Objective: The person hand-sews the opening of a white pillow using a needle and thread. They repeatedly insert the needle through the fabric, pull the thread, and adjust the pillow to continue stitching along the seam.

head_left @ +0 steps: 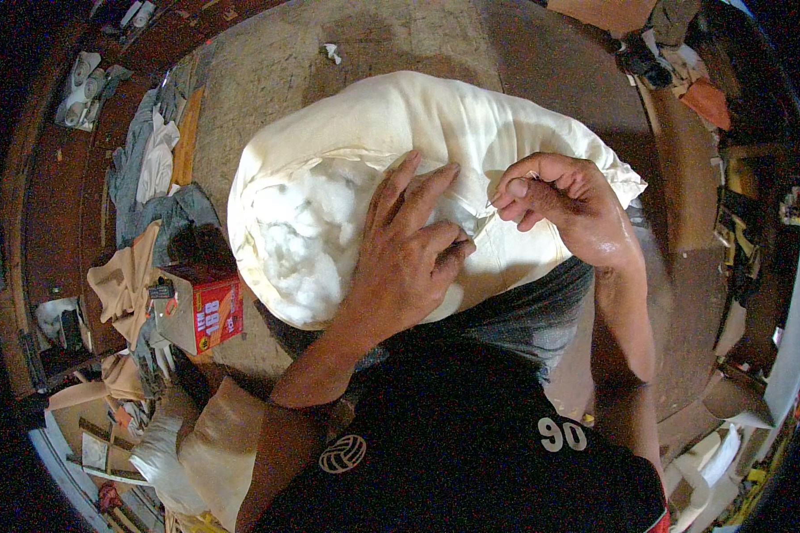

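Across my lap lies a cream cloth cushion cover [391, 111], stuffed full. White fluffy filling [298, 240] shows through its wide opening on the left and in a narrower gap under my fingers. My left hand [409, 240] lies over this opening. Two of its fingers stretch across the cloth and filling, while the thumb and forefinger come together on the cloth's edge. Just to the right, my right hand [560, 200] is raised at the edge with fingertips pinched. A thin sliver, seemingly a needle [491, 203], shows at those fingertips; most of it is hidden.
A red and grey box [209, 311] stands on the floor at the left, near brown cloth pieces [129, 271]. Crumpled clothes [156, 155] lie farther up. Pale cushions [218, 435] rest at the lower left. Assorted items and an orange cloth [707, 104] line the right side.
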